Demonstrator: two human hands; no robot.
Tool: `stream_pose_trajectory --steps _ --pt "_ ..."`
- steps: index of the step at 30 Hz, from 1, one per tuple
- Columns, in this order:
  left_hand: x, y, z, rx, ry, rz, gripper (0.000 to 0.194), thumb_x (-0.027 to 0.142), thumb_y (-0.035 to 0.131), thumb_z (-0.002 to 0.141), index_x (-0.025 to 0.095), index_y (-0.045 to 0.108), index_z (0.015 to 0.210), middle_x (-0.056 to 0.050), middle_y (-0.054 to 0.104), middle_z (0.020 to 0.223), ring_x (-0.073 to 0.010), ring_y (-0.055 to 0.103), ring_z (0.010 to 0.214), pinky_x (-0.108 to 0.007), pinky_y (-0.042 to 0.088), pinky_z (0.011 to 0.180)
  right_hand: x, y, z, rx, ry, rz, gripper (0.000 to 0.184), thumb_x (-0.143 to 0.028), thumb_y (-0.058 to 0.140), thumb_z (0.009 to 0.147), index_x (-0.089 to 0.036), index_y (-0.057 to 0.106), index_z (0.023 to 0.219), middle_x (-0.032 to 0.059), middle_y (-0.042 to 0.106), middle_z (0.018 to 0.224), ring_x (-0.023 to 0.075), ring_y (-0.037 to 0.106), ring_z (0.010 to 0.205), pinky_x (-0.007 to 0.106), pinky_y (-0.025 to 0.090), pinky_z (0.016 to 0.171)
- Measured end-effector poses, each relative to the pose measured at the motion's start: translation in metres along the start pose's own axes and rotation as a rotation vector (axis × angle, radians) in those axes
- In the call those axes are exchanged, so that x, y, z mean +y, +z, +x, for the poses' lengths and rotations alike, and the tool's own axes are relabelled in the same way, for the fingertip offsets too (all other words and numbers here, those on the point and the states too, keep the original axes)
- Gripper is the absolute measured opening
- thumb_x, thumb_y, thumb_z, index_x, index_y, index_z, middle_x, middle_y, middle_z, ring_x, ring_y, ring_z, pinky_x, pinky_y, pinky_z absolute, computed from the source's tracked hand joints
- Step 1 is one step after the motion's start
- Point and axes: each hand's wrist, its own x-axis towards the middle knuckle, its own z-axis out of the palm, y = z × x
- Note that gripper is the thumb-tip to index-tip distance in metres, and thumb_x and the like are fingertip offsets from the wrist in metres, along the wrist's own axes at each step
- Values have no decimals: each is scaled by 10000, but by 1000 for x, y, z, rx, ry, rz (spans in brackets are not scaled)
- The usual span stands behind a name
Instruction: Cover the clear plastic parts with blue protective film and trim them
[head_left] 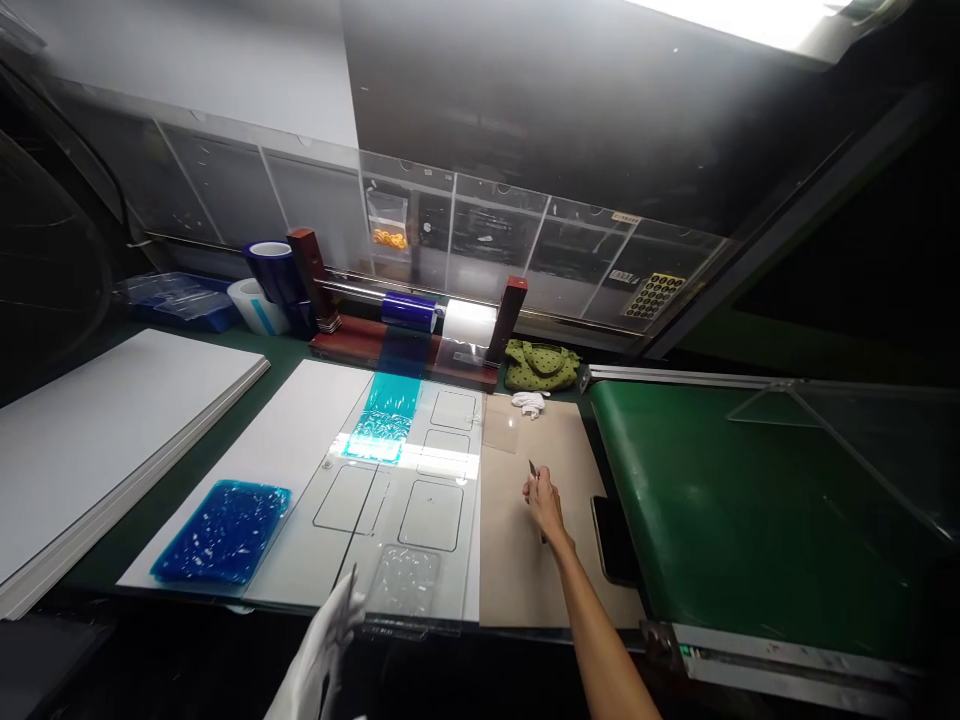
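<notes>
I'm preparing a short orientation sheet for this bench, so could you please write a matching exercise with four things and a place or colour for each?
1. Pointed tool
2. Dark phone-like slab
3. Pouch
4. Blue film-like pile

A. Green with dark dots
B. Left of the drawn outlines
C. In the right hand
D. Beside the green belt

Pairs: 1-C, 2-D, 3-A, 4-B

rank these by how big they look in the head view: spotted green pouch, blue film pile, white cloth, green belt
1. Green belt
2. Blue film pile
3. Spotted green pouch
4. White cloth
</notes>
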Motion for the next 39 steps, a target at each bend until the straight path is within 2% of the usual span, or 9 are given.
stream_pose_trajectory --steps 3,6,9,11,15,17,24,31,39 --pt "47 4 -8 -5 138 288 1045 405 683 578 323 82 1429 -88 230 1479 -379 191 1362 -607 216 1084 -24 -12 -65 -97 -169 247 411 -430 146 962 -181 460 1053 -17 479 708 131 492 623 222 400 570" --pt "84 4 -17 -63 281 488 1065 225 674 547 282 81 1429 -117 236 1461 -359 234 1346 -586 222 1098 -55 -30 -142 -420 -348 641 387 -509 317 925 -179 517 903 -48 361 633 93 364 528 203 300 480" --pt "98 2 -26 -145 371 581 1106 198 682 539 287 42 1437 -117 224 1465 -368 238 1342 -585 242 1096 -82 -44 -199 -519 -460 628 381 -479 339 932 -178 563 865 -21 427 665 100 410 600 220 346 560" --pt "99 0 -33 -166 425 590 1137 235 712 541 294 22 1443 -123 230 1464 -392 251 1331 -592 267 1082 -91 -45 -219 -510 -518 561 394 -565 471 845 -182 547 791 -18 448 673 106 418 628 223 368 587" --pt "97 -2 -47 -198 474 623 1171 286 737 535 289 4 1448 -126 253 1457 -412 263 1323 -584 298 1074 -93 -29 -236 -407 -509 502 732 -673 789 241 -203 430 674 -50 409 662 91 353 596 204 360 501" --pt "96 -3 -53 -215 473 652 1162 304 734 543 291 4 1447 -122 240 1465 -407 246 1334 -584 287 1083 -92 -22 -242 -348 -506 485 794 -663 786 136 -207 412 669 -53 410 669 85 338 592 204 367 494" --pt "94 -11 -67 -228 484 691 1150 410 733 565 303 -6 1440 -124 204 1482 -405 231 1343 -585 317 1067 -101 -15 -258 -317 -566 455 796 -700 750 130 -208 411 656 -62 393 629 80 319 571 205 347 471" --pt "97 -18 -65 -316 493 715 1104 512 679 605 279 -5 1440 -110 178 1494 -373 246 1347 -536 324 1081 -97 -6 -265 -314 -492 417 798 -723 732 111 -209 415 633 -55 390 630 92 340 579 207 350 469" --pt "110 -16 -52 -383 595 705 1102 415 724 548 301 67 1426 -81 241 1449 -326 283 1331 -470 329 1093 -96 -7 -269 -310 -483 510 729 -775 704 289 -205 393 620 -52 369 604 90 313 573 214 365 496"
